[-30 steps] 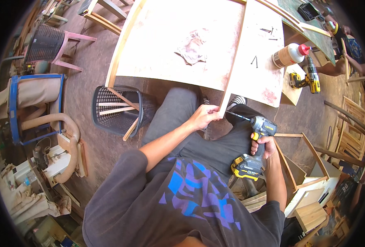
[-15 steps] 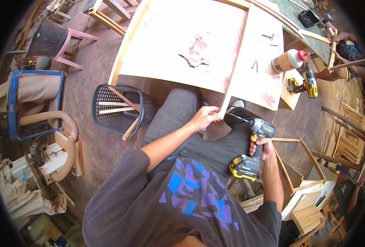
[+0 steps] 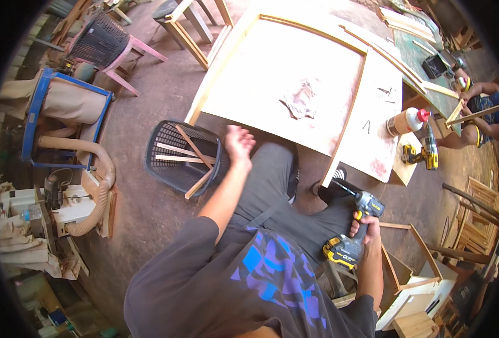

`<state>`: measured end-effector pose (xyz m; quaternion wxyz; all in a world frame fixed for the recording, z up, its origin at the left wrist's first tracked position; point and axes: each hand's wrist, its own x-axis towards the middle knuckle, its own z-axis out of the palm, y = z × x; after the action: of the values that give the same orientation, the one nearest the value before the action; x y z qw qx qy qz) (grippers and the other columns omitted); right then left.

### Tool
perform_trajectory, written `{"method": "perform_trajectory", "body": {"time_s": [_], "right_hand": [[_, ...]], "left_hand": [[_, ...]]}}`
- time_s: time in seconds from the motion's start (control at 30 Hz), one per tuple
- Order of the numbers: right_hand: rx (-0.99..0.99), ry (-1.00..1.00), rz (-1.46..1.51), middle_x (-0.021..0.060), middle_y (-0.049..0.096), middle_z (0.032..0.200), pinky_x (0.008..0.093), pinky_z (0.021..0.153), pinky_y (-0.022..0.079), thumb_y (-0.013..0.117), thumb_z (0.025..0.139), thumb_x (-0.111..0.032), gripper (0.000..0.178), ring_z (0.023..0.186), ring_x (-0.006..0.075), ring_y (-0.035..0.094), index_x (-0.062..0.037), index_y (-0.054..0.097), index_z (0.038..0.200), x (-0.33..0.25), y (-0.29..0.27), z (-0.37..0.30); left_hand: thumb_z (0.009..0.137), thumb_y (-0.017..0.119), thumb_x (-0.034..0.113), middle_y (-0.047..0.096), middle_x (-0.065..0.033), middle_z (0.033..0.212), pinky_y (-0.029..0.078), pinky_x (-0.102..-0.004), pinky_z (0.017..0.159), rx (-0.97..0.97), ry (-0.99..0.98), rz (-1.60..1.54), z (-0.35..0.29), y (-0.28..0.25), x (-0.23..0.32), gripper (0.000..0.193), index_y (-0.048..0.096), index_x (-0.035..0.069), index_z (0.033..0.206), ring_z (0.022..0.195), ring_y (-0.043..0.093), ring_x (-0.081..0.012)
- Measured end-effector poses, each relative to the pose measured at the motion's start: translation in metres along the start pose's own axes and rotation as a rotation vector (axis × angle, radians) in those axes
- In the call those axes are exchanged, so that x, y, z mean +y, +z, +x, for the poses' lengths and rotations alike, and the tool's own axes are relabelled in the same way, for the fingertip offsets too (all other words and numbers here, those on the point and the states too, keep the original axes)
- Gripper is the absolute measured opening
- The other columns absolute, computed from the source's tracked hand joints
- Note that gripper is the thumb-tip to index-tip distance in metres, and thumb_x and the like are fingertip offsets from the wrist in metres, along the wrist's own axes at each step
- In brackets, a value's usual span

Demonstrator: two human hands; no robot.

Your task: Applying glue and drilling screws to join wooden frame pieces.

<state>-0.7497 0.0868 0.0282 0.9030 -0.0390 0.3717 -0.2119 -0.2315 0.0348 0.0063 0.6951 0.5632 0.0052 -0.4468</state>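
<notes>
By the frame [image 3: 348, 118], I've right hand [image 3: 366, 228] gripping driver [image 3: 369, 204], left hand [image 3: 239, 145] empty; its far corners seem joined, near end open.

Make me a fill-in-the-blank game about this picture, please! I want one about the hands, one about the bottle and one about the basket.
1. The right hand grips a power tool, while the left hand holds ____.
2. The cap on the bottle is colored ____.
3. The dark basket has strips in it made of ____.

Missing words: nothing; red; wood.
</notes>
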Motion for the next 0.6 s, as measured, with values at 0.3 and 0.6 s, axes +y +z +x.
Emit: {"method": "perform_trajectory", "body": {"time_s": [0.3,0.6], "right_hand": [[0.015,-0.095,0.002,0.0106,0.061,0.071,0.0405,0.062,0.053,0.064,0.080,-0.020,0.053,0.060,0.0231,0.060,-0.0019,0.059,0.129,0.004,0.010,-0.005],[-0.013,-0.112,0.036,0.0102,0.062,0.072,0.0404,0.062,0.052,0.066,0.080,-0.021,0.052,0.062,0.0231,0.060,-0.0032,0.060,0.128,0.012,0.010,-0.010]], "left_hand": [[0.083,0.079,0.057,0.054,-0.0085,0.108,0.056,-0.0293,0.088,0.353,0.009,-0.401,0.145,-0.069,0.103,0.071,0.057,0.001,0.121,0.096,0.058,-0.0170],[0.079,0.086,0.037,0.061,-0.0036,0.082,0.046,-0.0264,0.053,0.330,0.899,-0.288,0.070,0.056,0.282,0.043,0.065,0.001,0.088,0.058,0.051,-0.0114]]}}
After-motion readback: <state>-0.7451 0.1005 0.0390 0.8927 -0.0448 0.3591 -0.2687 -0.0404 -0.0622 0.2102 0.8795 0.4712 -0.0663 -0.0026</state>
